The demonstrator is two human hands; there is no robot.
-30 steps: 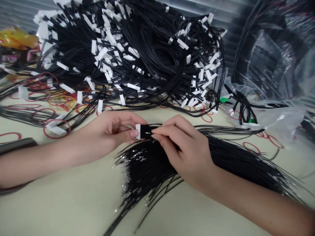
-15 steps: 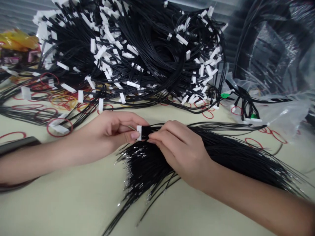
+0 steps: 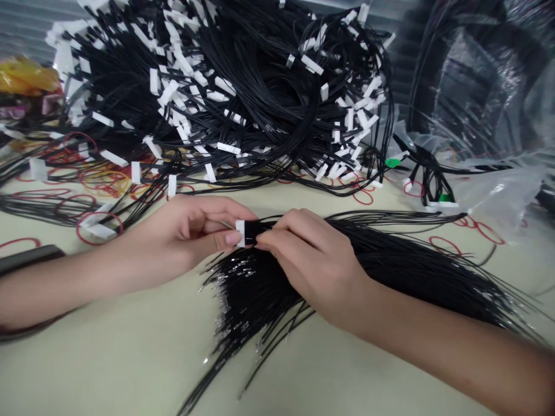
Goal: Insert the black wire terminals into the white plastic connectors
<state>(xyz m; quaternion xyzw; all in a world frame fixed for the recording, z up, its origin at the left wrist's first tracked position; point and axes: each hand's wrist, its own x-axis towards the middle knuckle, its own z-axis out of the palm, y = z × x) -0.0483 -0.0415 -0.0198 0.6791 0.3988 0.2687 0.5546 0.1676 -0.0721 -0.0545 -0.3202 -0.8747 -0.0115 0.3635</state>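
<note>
Between thumb and fingers, my left hand point(image 3: 195, 234) pinches a small white connector housing point(image 3: 240, 233). Black wires point(image 3: 250, 232) run out of its right side. Close beside it, the fingertips of my right hand point(image 3: 312, 254) are closed on a black wire near where the wires enter the housing; the exact tip is hidden. Under and beside both hands lies a thick bundle of loose black wires point(image 3: 251, 294) with shiny metal terminals at the left ends. The bundle stretches to the right beneath my right forearm.
A big heap of black cables point(image 3: 277, 98) with white connectors fills the back. Red rubber bands point(image 3: 99, 228) lie scattered around. At the right back stands a clear plastic bag point(image 3: 477, 86), near wires with green tags point(image 3: 444, 198). A yellow bag point(image 3: 28, 75) sits far left.
The view has shifted a little, so everything sits slightly farther left. Both hands keep nearly the same hold on the connector housing and wire.
</note>
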